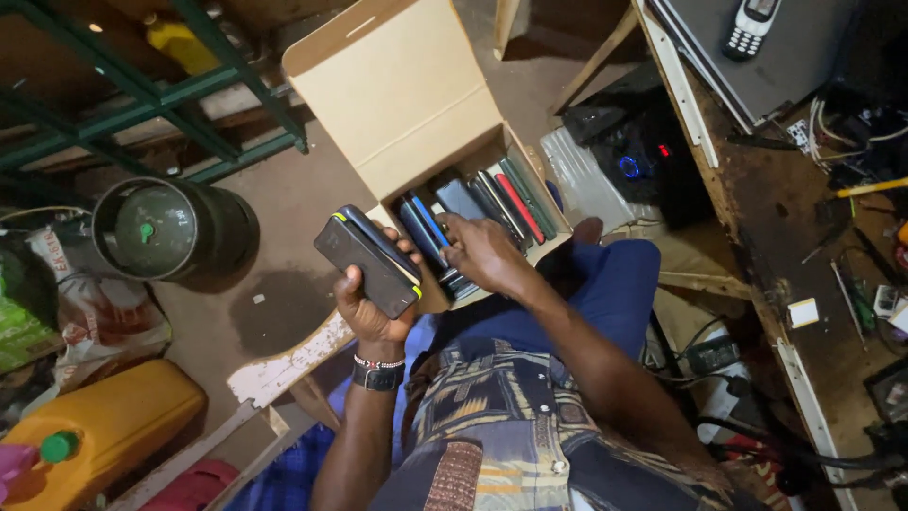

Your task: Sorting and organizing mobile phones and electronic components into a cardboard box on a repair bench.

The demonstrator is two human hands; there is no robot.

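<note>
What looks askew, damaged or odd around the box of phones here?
The cardboard box sits tilted on the person's lap, flap open, phones packed on edge. The left hand holds stacked phones; the right hand reaches into the box. A dark stain marks the floor. No damage shows.

Dirt floor (303,189): grey gas cylinder (156,230) lying on its side at left, yellow jerrycan (113,416) with green cap nearby, dark stain between. Worn wooden worktop (766,208) at right: grey laptop (757,66) with a keypad phone (750,26) on top, tangled cables (851,128), small white block (803,312).
</note>
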